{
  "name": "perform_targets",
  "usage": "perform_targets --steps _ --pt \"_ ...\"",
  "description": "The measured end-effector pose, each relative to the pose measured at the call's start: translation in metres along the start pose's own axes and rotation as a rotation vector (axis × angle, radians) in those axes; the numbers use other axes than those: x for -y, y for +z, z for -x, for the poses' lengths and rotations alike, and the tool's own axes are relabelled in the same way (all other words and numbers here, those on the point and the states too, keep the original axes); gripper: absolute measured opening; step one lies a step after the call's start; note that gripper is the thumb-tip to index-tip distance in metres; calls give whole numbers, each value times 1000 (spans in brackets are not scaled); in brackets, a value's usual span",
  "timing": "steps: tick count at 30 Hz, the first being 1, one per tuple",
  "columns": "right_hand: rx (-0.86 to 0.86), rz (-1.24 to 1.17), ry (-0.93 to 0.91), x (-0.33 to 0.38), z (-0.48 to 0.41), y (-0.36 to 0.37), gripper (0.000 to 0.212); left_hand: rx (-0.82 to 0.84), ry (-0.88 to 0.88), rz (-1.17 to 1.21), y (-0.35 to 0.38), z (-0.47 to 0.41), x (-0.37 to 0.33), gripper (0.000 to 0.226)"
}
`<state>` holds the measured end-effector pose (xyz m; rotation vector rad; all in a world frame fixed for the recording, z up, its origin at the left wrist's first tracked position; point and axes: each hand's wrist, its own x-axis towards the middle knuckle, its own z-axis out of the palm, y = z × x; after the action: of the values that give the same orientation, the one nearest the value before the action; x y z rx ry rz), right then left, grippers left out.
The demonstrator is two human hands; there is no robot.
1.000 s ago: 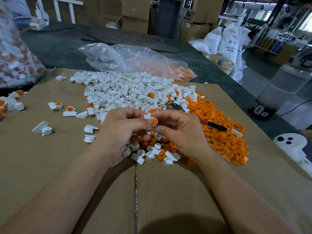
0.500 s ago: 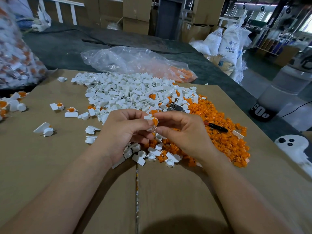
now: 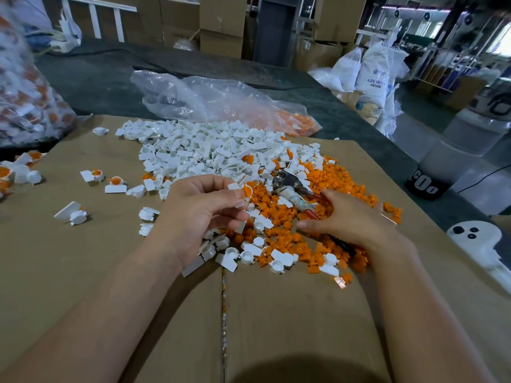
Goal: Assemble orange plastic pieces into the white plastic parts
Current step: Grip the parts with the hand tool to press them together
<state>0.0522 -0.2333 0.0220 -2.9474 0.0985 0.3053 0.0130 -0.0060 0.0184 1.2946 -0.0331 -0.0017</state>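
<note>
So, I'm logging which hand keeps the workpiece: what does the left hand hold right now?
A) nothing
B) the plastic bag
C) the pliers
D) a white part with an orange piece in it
D: the left hand pinches a white part with an orange piece seated in it; the right hand lies over the orange pile.

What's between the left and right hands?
Head view: loose orange pieces and a few white parts on the cardboard lie between left hand, pinching a white-and-orange part, and right hand.
</note>
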Motion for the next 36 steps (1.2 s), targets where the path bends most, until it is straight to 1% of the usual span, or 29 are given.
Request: perform_targets --steps 3,5,7,9,11,13,17,19,22,24,28,31,36 --pt "-22 -59 25 0 -4 0 100 4 3 -1 0 0 1 7" --pt "-56 -79 34 2 -5 1 94 3 4 4 -1 -1 1 7" --pt "-112 -38 38 5 -5 2 82 4 4 5 -1 -1 2 7" --pt "-203 6 22 9 -5 2 66 4 4 6 -2 -2 3 8" --pt "-295 1 0 10 -4 1 56 4 4 9 -2 -3 4 10" --pt "-369 -39 -60 9 -2 -1 52 0 10 10 -2 -4 5 13" --pt "-547 -217 -301 19 9 -3 46 -43 21 44 0 -5 7 18" --pt "-587 -259 -384 28 14 -4 40 -76 39 77 0 -6 7 17" --pt "-575 -268 -462 35 22 -1 39 -115 78 121 0 -7 7 15" --pt "-522 -270 -499 39 27 1 41 -133 103 140 1 -8 7 12" --pt "-435 -213 -539 48 30 7 59 -155 124 191 1 -9 7 11" --pt "-405 -198 -568 49 28 10 53 -165 137 213 0 -8 6 15" --pt "-383 -181 -570 48 27 13 53 -164 172 193 2 -8 7 18"
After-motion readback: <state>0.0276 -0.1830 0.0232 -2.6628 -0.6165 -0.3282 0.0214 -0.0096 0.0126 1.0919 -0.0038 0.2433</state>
